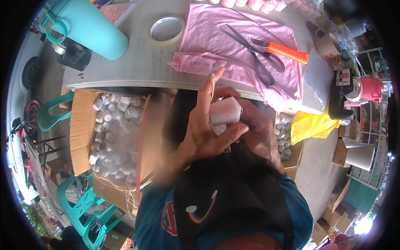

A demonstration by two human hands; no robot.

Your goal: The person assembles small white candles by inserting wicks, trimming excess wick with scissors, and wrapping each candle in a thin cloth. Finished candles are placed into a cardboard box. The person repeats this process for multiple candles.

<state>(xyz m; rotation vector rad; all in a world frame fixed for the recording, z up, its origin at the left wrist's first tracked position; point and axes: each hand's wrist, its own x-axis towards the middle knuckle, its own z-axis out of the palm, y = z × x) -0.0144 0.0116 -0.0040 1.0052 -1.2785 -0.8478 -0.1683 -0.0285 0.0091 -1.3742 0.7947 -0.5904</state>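
Between my hands, in front of my chest, is a small white cylinder point(225, 111) with faint pink marks, lying tilted on its side. I cannot make out its exact kind. My left hand point(201, 130) grips it from the left, with the index finger stretched up and the thumb across underneath. Around its right end my right hand point(259, 127) is closed, its fingers curled and partly hidden. Some thin white material shows below the cylinder between the hands. An open cardboard box point(81, 137) of many similar white pieces point(109, 143) stands left of my hands.
On the table point(137, 73) ahead lie a pink cloth point(208, 37), black scissors point(256, 56), an orange cutter point(287, 52) and a tape roll point(166, 30). A teal tumbler point(93, 29) stands at left. A yellow bag point(312, 127) hangs right, beside more white pieces point(283, 135).
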